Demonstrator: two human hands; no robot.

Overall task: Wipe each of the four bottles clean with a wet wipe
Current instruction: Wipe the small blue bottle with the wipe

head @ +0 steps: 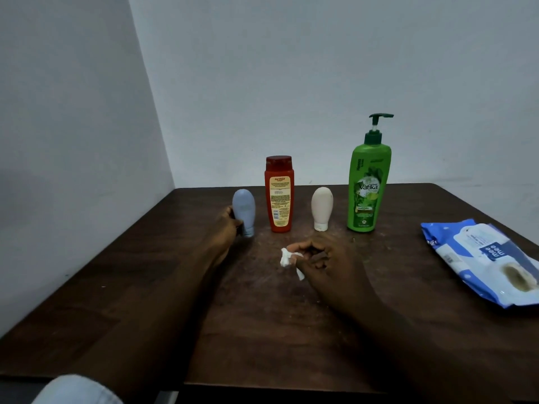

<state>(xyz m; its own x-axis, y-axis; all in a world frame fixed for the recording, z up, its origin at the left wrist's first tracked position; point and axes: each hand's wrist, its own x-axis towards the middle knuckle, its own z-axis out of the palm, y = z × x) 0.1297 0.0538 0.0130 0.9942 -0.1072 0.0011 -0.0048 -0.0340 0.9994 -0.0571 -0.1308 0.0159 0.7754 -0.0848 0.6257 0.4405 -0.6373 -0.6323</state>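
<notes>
left hand (pixel 229 225) gripping upright blue bottle (pixel 244 211), right hand (pixel 323 258) fingers curled, pinching crumpled wet wipe (pixel 287 258) above table (pixel 175 287)

The fingers (pixel 229 213) of the left hand (pixel 226 227) mostly vanish behind the blue bottle (pixel 244 209). A good chunk of the wet wipe (pixel 286 258) is buried inside the right hand (pixel 328 263)'s curled fingers. The red bottle (pixel 279 196), just right of the left fingers, has print too tiny to read. The wipes pack (pixel 481 258), way right of the right fingers, gets chopped by the frame edge.
</notes>
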